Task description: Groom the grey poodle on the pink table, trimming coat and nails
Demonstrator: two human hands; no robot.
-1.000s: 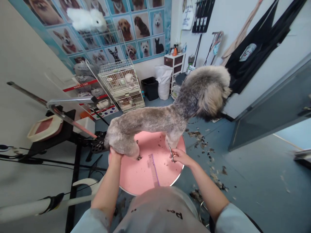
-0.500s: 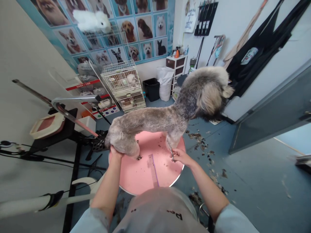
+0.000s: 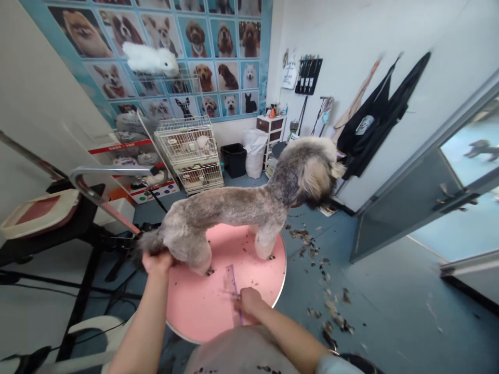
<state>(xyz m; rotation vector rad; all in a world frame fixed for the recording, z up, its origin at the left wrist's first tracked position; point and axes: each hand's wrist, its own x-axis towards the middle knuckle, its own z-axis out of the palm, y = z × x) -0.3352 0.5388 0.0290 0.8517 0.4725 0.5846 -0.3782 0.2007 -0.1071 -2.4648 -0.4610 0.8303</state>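
Note:
A grey, close-clipped dog [image 3: 226, 205] stands on a round pink table [image 3: 195, 306], its fluffy head toward the right. At its rear, my left hand [image 3: 158, 261] is closed around the base of the bushy tail [image 3: 150, 241], with some fingers hidden. My right hand [image 3: 249, 302] is closed on scissors [image 3: 231, 294], smeared by motion and pointing left, low over the front part of the table. Below and beside them lies a clear ruler-like strip with a purple edge [image 3: 233, 275], partly covered by the hand.
A metal grooming arm [image 3: 113, 170] rises at the table's left. Wire cages [image 3: 191, 150], a black bin [image 3: 234, 158] and a white sack [image 3: 255, 153] stand behind. Hair clippings [image 3: 304, 239] litter the floor at right, near a grey door [image 3: 409, 197].
My right hand has drawn the scissors from the dog's front leg down and left to the strip. My left hand has shifted from the hind leg to the tail. The view has moved.

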